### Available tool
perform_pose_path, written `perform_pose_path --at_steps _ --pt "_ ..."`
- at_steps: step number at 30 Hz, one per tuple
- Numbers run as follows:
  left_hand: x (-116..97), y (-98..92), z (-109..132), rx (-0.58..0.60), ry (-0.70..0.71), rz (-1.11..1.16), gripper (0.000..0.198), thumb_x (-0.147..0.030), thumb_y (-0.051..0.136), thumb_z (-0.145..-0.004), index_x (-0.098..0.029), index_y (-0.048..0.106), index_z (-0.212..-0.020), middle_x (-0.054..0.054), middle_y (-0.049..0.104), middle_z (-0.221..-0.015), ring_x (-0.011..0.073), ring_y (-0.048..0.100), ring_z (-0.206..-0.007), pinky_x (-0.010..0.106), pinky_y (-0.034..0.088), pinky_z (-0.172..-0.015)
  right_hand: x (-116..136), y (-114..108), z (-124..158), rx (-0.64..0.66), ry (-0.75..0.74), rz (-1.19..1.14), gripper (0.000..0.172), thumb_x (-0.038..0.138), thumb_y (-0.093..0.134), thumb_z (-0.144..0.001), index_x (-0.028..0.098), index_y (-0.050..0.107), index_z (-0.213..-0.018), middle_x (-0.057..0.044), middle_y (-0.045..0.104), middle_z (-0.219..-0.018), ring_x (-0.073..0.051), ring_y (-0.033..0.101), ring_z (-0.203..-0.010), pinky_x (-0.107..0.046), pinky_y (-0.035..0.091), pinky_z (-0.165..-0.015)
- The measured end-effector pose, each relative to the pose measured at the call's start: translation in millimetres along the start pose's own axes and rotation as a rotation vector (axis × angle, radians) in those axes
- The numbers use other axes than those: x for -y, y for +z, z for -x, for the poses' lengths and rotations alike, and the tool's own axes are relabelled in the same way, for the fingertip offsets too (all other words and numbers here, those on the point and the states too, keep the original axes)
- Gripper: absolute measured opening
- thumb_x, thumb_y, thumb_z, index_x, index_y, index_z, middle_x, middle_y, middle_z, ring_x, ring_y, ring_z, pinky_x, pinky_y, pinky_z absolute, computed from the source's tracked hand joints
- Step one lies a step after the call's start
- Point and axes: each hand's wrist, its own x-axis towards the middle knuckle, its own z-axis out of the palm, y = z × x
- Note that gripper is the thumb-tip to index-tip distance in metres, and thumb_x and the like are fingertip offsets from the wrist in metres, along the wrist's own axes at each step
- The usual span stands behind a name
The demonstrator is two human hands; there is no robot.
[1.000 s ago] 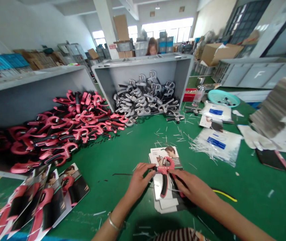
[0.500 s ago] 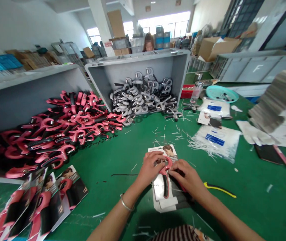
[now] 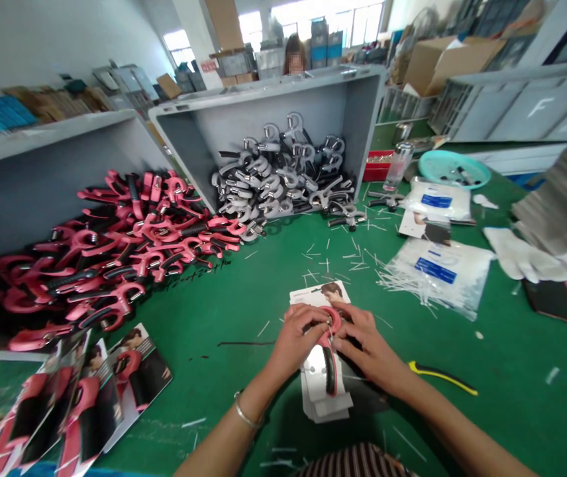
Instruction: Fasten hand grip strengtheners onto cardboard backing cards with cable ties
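Note:
A pink-and-black hand grip exerciser [image 3: 330, 371] lies over a printed backing card [image 3: 299, 296], on top of a small stack of such cards. My left hand [image 3: 299, 336] is closed on the exerciser's curved pink top from the left, thumb across it. From the right, my right hand [image 3: 367, 341] has its fingers bent against the same pink top. A thin white strip seems to show by the right thumb; my fingers partly hide it. Beyond the hands, loose white cable ties [image 3: 327, 265] are scattered on the green table [image 3: 258, 291].
Pink exercisers [image 3: 149, 232] spill from a grey crate [image 3: 65, 146] at left; grey ones [image 3: 283, 179] fill another. Carded exercisers [image 3: 134, 377] lie front left. At right are a yellow-handled tool [image 3: 442, 376], a bag of ties [image 3: 442, 271] and a turquoise tray [image 3: 482, 173]. A person sits beyond.
My right hand has shifted its fingers, the index now higher by the pink top and the hand spread flatter over the card. The left hand keeps its hold. The camera view has tilted down slightly.

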Motion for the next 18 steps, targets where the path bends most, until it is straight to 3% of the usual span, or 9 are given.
perform_pose_path --at_steps 14,18 --pt "3.2 -2.8 7.0 0.053 0.08 0.002 0.007 -0.026 0.068 -0.086 -0.024 0.075 -0.087 0.004 0.074 -0.104 0.0226 0.059 -0.107 0.04 0.037 -0.099 -3.1 6.5 -4.8 -0.08 0.045 -0.048 0.019 0.037 0.057 -0.093 0.026 0.071 -0.086 -0.005 0.053 -0.139 -0.029 0.04 -0.132 -0.05 0.032 -0.107" --pt "-4.2 -10.0 1.7 0.08 0.011 -0.015 0.011 -0.027 0.064 -0.089 -0.024 0.074 -0.086 0.003 0.074 -0.099 0.021 0.061 -0.1 0.039 0.037 -0.096 -6.2 11.3 -5.3 -0.122 0.048 -0.053 0.019 0.035 0.055 -0.094 0.026 0.068 -0.085 -0.005 0.057 -0.132 -0.027 0.045 -0.127 -0.047 0.034 -0.105"
